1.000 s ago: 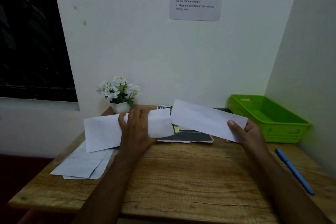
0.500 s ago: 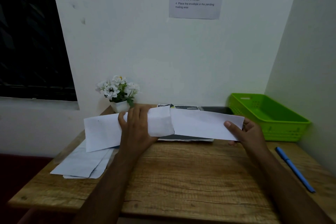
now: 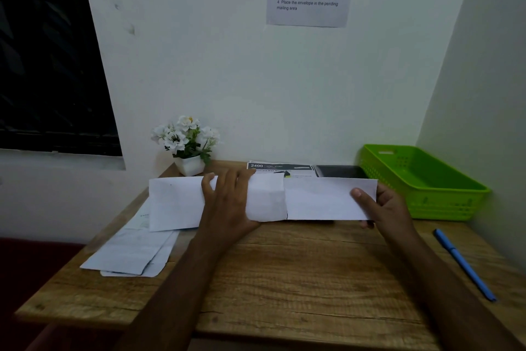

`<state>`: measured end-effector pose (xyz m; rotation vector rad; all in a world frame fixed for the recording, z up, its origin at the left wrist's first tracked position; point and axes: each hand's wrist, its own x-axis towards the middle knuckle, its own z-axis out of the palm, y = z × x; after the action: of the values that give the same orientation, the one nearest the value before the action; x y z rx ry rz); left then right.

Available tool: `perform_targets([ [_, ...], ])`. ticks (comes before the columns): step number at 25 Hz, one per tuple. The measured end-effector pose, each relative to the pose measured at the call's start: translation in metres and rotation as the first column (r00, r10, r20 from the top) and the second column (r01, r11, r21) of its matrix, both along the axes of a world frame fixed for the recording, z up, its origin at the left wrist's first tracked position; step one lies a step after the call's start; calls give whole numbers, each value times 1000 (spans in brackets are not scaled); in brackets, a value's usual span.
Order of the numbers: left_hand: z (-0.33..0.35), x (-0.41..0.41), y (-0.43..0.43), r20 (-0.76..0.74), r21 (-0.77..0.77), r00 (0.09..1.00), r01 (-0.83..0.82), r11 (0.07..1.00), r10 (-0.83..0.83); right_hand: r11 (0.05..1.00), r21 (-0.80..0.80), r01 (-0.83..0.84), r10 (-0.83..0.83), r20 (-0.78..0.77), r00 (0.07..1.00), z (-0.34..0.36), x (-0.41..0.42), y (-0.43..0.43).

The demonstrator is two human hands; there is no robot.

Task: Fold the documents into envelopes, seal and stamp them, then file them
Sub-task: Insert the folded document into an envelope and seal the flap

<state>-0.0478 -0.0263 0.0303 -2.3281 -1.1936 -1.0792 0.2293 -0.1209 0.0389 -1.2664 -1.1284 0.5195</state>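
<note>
My left hand (image 3: 227, 202) grips a white envelope (image 3: 176, 202) held just above the wooden desk (image 3: 284, 279), fingers spread over its right half. My right hand (image 3: 381, 208) pinches the right end of a folded white document (image 3: 318, 198). The document is level with the envelope, and its left end meets the envelope's right edge, apparently slipping under it. Several loose papers (image 3: 128, 254) lie in a stack at the desk's left edge, partly under the envelope.
A green plastic basket (image 3: 444, 205) stands at the back right against the wall. A blue pen (image 3: 464, 264) lies near the right edge. A pot of white flowers (image 3: 187, 145), a printed booklet (image 3: 280, 168) and a black object (image 3: 338, 171) sit at the back.
My right hand has lowered and levelled the folded document and moved it left, so its end now meets the envelope's edge. The left hand has stayed in place.
</note>
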Motion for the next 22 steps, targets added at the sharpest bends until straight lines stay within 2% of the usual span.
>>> perform_targets([
  [3, 0, 2, -1, -7, 2, 1000, 16, 1000, -16, 997, -37, -61, 62, 27, 998, -2, -2, 1],
  [9, -1, 6, -1, -8, 2, 1000, 29, 1000, -29, 939, -257, -228, 236, 1, 972, -5, -1, 7],
  [11, -1, 5, 0, 2, 3, 1000, 21, 1000, -21, 933, -259, -251, 257, -11, 966, -3, -1, 11],
  [14, -1, 3, 1, 10, -6, 1000, 8, 1000, -8, 956, -232, -178, 168, -61, 984, -2, 3, 12],
  [18, -1, 4, 0, 24, -8, 1000, 17, 1000, -16, 943, -287, -165, 132, -130, 983, -4, 5, 5],
  [22, -1, 4, 0, 30, -12, 999, 27, 1000, -27, 962, -201, -186, 166, -112, 980, -3, 3, 2],
])
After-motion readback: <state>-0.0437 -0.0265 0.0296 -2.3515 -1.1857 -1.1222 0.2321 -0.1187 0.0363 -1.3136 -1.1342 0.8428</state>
